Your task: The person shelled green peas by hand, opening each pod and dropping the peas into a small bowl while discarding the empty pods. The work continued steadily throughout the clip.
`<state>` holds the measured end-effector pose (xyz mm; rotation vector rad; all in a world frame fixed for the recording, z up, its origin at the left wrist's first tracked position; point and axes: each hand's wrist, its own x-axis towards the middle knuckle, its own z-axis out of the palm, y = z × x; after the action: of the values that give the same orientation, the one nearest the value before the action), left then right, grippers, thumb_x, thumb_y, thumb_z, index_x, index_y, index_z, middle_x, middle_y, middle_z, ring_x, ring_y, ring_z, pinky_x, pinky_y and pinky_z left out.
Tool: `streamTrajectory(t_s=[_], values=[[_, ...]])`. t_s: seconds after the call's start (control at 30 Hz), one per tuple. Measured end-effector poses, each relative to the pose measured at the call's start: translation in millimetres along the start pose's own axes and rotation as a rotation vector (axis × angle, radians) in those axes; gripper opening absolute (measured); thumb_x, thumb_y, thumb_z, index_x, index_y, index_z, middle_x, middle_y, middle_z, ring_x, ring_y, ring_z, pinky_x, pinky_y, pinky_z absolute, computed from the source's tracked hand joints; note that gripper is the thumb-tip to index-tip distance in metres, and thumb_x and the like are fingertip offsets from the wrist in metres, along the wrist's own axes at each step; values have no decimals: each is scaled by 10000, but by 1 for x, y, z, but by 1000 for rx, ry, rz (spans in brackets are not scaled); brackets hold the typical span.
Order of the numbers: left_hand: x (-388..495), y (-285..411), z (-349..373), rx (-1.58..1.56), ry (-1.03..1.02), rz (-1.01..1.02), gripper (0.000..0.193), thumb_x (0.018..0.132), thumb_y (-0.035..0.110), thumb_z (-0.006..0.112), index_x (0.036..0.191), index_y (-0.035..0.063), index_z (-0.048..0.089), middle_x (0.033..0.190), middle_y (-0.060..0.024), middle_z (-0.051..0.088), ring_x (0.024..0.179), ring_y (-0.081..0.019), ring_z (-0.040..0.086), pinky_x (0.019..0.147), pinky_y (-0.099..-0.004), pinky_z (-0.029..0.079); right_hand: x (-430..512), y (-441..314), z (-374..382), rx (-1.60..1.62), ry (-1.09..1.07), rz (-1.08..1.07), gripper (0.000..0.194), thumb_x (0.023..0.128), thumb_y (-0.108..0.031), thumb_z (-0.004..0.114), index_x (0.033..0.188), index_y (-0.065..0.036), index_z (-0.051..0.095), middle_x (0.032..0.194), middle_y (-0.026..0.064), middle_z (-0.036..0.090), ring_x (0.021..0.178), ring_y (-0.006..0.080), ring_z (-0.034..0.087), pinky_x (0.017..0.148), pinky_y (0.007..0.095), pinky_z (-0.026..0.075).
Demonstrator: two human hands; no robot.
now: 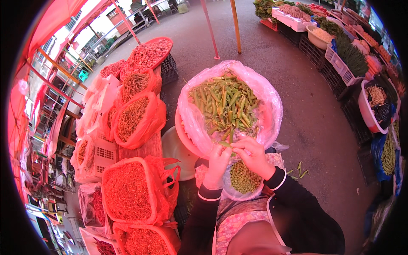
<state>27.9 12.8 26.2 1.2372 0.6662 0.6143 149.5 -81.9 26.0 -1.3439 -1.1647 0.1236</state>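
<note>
Between both hands, over the near rim of a big basin, is a green pea pod (225,144). My left hand (218,162) pinches the pod's one end between thumb and finger. My right hand (251,155) has its fingertips at the other end of the pod. The basin is lined with a clear plastic bag (271,95) and holds a heap of pea pods (223,98), with thin tendrils among them. Just below my hands, on the lap, a bowl lined with clear plastic holds shelled green peas (244,178); my right wrist partly hides it.
Left stands a wooden bench (155,140) with red bags of dried goods (132,119) and a tub of red flakes (127,190). A pale empty basin (181,156) is beside it. Some pods (301,170) lie on the ground. Crates of vegetables (341,68) line the right; a pole (236,28) stands ahead.
</note>
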Motion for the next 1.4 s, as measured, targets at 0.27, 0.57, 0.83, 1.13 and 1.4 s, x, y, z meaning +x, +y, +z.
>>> streamTrajectory(t_s=[0.27, 0.57, 0.83, 1.13, 1.4], values=[[0, -6, 2, -114, -113, 59, 94, 906, 57, 572, 983, 33, 621, 907, -10, 624, 774, -85, 582, 692, -227, 467, -12, 11, 13, 637, 34, 671, 151, 953, -102, 665, 1057, -2, 710, 916, 21, 668, 760, 77, 587, 680, 246, 490], [-3, -14, -7, 402, -47, 158, 89, 939, 73, 588, 950, -1, 636, 820, -3, 617, 735, -81, 561, 654, -241, 463, -7, 2, 1, 494, -190, 693, 148, 972, -167, 657, 1034, -34, 648, 839, 4, 621, 665, 47, 555, 558, 208, 443], [-29, 0, -4, 273, 82, 31, 222, 1000, 141, 519, 1063, -3, 676, 902, 8, 654, 804, -78, 566, 734, -248, 464, -31, 3, 1, 264, -353, 639, 309, 934, -80, 600, 1238, -44, 636, 987, 31, 671, 828, 103, 600, 732, 261, 490], [-26, -25, -23, 224, 171, 60, 283, 1043, 244, 476, 949, 36, 643, 813, -31, 637, 703, -111, 570, 659, -271, 461, -33, 3, -6, 111, -346, 441, 127, 906, -19, 557, 1008, 2, 630, 830, 43, 641, 780, 139, 608, 715, 279, 496], [-23, -18, -39, -172, 219, -64, 327, 1035, 305, 490, 839, 58, 579, 713, -11, 569, 648, -141, 540, 643, -282, 436, -19, 10, -12, 60, -449, 178, 132, 880, -111, 632, 967, -32, 691, 944, 176, 678, 916, 357, 643, 844, 426, 498]])
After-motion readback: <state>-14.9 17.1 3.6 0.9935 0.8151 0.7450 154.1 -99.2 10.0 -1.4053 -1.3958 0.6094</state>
